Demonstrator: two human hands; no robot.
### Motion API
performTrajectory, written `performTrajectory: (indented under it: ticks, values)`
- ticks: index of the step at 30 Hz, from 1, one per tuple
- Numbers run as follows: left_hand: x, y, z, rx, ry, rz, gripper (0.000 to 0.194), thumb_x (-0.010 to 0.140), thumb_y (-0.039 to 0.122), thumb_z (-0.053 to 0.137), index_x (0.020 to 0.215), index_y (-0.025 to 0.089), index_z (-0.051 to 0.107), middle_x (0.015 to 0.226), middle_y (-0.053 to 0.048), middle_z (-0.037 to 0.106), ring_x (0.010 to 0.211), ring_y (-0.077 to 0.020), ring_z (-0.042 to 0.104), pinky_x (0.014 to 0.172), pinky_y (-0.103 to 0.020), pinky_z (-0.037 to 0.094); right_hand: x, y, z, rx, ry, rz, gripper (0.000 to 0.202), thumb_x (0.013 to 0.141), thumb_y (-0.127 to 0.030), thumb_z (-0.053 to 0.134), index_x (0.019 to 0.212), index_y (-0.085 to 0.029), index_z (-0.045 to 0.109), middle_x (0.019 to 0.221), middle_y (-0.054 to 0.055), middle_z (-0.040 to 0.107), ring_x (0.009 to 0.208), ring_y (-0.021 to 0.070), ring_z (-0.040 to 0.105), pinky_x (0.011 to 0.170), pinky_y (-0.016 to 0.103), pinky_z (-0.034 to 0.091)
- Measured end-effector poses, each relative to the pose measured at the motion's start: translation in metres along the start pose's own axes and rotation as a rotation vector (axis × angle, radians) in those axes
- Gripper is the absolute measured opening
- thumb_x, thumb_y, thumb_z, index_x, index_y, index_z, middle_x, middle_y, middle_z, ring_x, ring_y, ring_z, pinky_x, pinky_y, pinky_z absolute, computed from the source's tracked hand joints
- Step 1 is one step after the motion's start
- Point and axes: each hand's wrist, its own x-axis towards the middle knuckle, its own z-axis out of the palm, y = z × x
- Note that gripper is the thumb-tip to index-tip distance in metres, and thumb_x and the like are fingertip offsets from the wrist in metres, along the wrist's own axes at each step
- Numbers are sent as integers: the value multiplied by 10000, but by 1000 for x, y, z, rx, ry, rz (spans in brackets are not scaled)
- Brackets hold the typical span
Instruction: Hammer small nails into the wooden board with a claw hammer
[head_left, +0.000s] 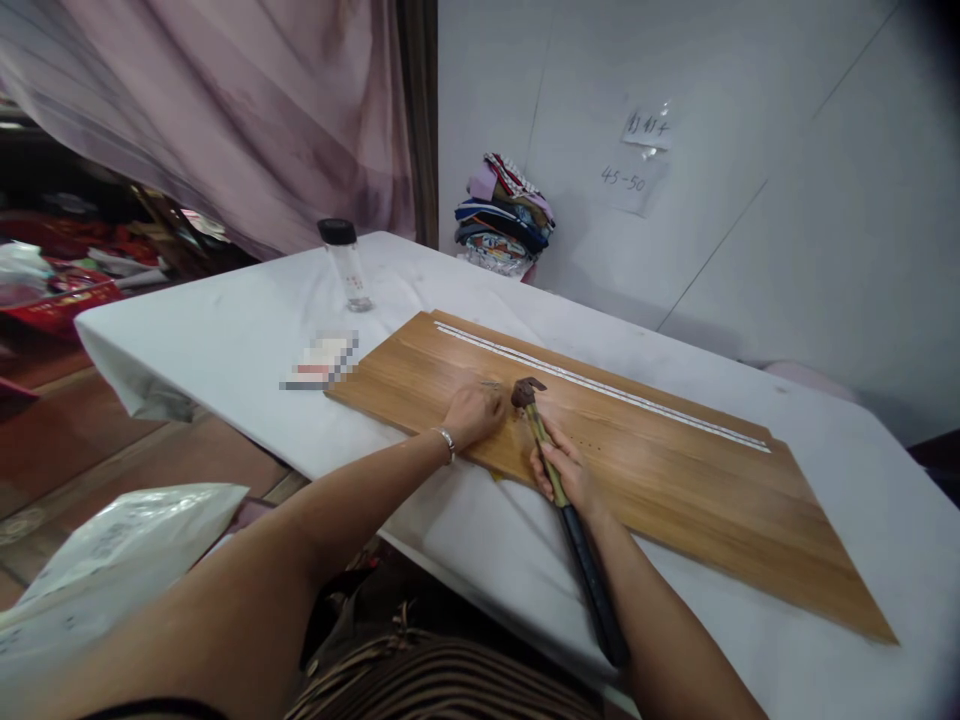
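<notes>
My right hand (568,470) grips a claw hammer (556,470) partway up its handle, near the head. The rusty brown head hangs just above a wooden board (675,470), and the black grip slants back toward me. Left of the hammer head, my left hand (474,412) rests low over the board with its fingers drawn together. Something thin and small shows by those fingertips, too blurred to name. A short row of several small dark marks (585,442) lies on the board right of my right hand.
The board lies on a white-covered table (240,330), with a long pale strip (600,385) along its far side. Beyond its left end stand a clear bottle with a black lid (346,265) and a blurred-out flat item (322,360). Folded clothes (504,218) are stacked by the wall.
</notes>
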Motion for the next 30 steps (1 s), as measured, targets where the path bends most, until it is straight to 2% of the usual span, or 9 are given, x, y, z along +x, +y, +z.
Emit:
performTrajectory:
  ticks: [8,14,18,23,30]
  values:
    - [-1,0,-2,17,-26,-23,383,937,342,368,851,187,708,929,-108,726,866,-217,661,805,-334,458,1,2,2,-11,-5,-10,828,803,-482,640,1505,-173,330,596,-57,556,331,62,406,299,173,294]
    - [-2,-3,1,11,20,1,402,948,359,356,816,192,697,888,-101,725,841,-218,663,805,-337,460,0,1,5,-22,-8,3,867,795,-493,647,1520,-163,304,592,-56,557,332,66,405,303,177,296]
    - [-1,-4,2,40,0,1,397,946,355,361,829,184,699,913,-103,727,845,-213,664,798,-328,462,2,4,4,-25,-12,-10,849,803,-487,643,1514,-153,319,599,-49,561,341,68,416,308,179,300]
    - [-2,-3,-1,54,-31,-30,389,940,364,374,841,189,708,947,-104,728,876,-216,664,800,-325,459,4,8,1,29,-8,-15,829,809,-470,634,1514,-171,315,592,-57,560,332,67,412,299,176,291]
    - [-2,-1,-4,40,-30,-4,363,927,332,385,854,183,709,946,-115,725,900,-221,659,828,-333,453,3,4,1,70,-18,-7,815,800,-465,636,1506,-200,325,591,-68,552,333,66,408,298,175,293]
